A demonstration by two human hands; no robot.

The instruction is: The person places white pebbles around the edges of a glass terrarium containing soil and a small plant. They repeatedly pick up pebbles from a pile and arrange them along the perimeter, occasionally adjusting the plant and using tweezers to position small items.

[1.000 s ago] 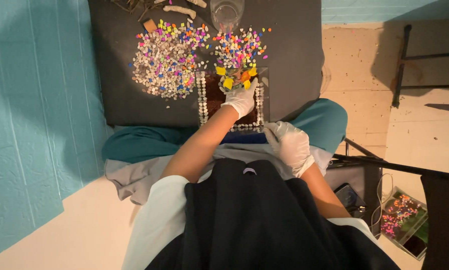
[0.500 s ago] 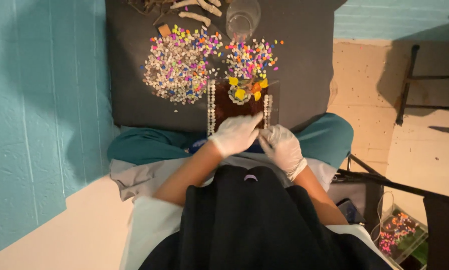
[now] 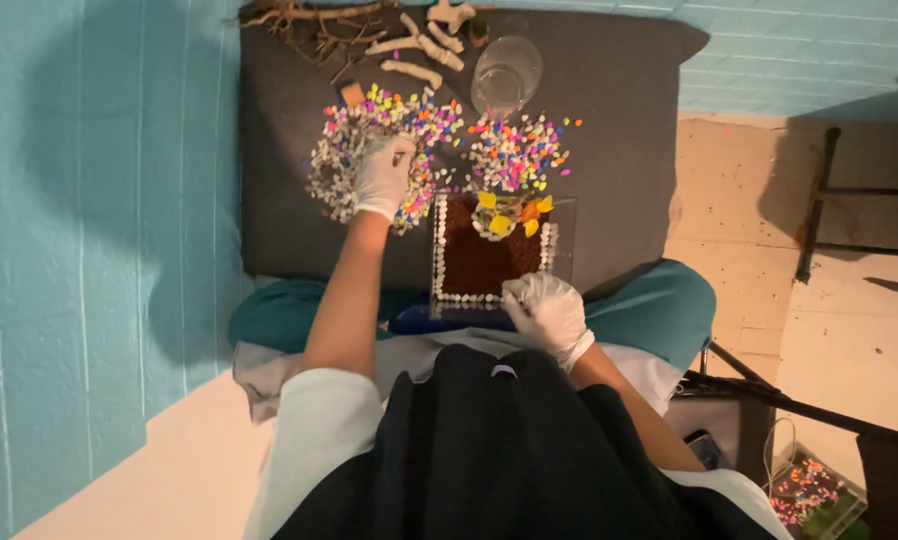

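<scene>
white-gloved right hand (image 3: 547,312) rests curled on the near edge of the tray (image 3: 564,215) of brown soil, whether it grips anything i cannot tell; farther out, the gloved left hand (image 3: 384,175) presses loosely cupped into the pebble pile (image 3: 334,165) on the dark bench (image 3: 619,110); glass (image 3: 506,75) beyond.

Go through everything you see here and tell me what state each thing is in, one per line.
Left hand: gloved, resting on the mixed pebble pile.
Right hand: gloved, at the tray's near edge.
Clear tray: filled with brown soil, white pebbles lining its edges.
Glass: upright, looks empty.
Colourful pebble pile: loose on the dark mat.
</scene>
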